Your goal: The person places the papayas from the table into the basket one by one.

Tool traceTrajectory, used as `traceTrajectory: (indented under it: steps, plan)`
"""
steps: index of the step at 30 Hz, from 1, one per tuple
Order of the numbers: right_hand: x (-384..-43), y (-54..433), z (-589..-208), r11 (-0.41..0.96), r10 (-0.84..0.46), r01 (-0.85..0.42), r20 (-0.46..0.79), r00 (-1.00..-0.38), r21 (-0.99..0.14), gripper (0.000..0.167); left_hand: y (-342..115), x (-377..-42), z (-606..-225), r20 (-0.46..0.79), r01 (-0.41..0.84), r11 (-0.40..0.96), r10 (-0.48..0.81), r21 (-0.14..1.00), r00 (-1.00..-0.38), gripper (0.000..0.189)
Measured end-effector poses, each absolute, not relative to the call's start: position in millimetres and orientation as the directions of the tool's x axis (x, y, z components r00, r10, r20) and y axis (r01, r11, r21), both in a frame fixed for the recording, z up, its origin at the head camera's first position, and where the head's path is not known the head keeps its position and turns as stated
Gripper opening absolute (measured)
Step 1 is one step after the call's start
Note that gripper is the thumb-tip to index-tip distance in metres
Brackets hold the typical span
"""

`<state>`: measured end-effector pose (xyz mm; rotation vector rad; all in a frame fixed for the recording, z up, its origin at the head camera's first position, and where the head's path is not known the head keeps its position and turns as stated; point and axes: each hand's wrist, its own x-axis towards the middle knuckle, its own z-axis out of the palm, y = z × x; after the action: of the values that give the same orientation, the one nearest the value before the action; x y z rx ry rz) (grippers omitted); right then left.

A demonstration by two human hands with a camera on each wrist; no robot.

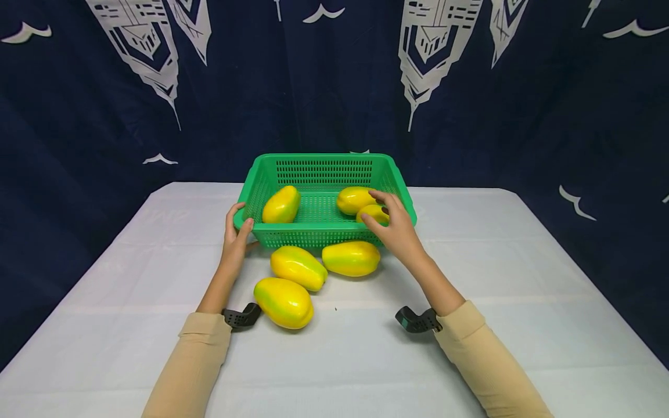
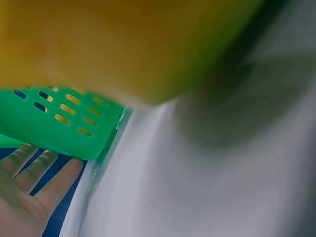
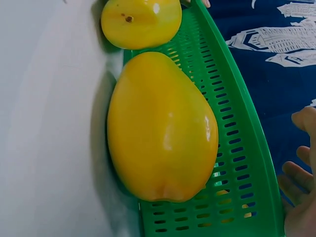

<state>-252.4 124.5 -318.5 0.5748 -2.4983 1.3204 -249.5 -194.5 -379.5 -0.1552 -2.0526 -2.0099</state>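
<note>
A green plastic basket (image 1: 324, 234) with slotted walls stands on the table. My left hand (image 1: 236, 238) grips its front left corner, thumb over the rim and fingers along the outer side. In the left wrist view, the fingers (image 2: 61, 185) lie against the basket wall (image 2: 74, 123). My right hand (image 1: 394, 229) is over the basket's right side, fingers spread and bent above a yellow papaya (image 1: 370, 215). Behind that is a second papaya (image 1: 351, 200), and a third papaya (image 1: 281, 205) lies at the left inside. In the right wrist view, the right hand (image 3: 303, 187) is beyond the rim.
Three more papayas lie in front of the basket: one papaya (image 1: 351, 259) close to its wall, another papaya (image 1: 298, 267) beside it, and the nearest papaya (image 1: 284, 303) by the left wrist. A white cloth covers the table (image 1: 522, 278); a dark blue printed curtain (image 1: 324, 87) hangs behind.
</note>
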Motion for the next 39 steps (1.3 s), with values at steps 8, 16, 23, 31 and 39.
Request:
traceTrajectory:
  steps: [8, 16, 23, 31, 39]
  plan:
    - [-243, 130, -322, 0.511, -0.227, -0.478, 0.425, -0.876, -0.714, 0.050, -195, -251, -381, 0.268, 0.266, 0.033, -0.093, 0.963, -0.959, 0.051]
    - [-232, 132, -322, 0.526, -0.258, -0.519, 0.455, -0.852, -0.674, 0.051, -196, -251, -380, 0.273, 0.270, 0.041, -0.095, 0.962, -0.957, 0.053]
    - [-221, 131, -325, 0.537, -0.283, -0.531, 0.454, -0.845, -0.655, 0.051, -195, -249, -379, 0.273, 0.272, 0.027, -0.097, 0.962, -0.957, 0.052]
    - [-210, 129, -330, 0.545, -0.326, -0.575, 0.477, -0.816, -0.610, 0.050, -195, -249, -379, 0.269, 0.266, 0.044, -0.094, 0.963, -0.959, 0.053]
    - [-203, 128, -340, 0.556, -0.362, -0.583, 0.458, -0.812, -0.593, 0.048, -195, -249, -379, 0.267, 0.264, 0.042, -0.098, 0.964, -0.959, 0.053]
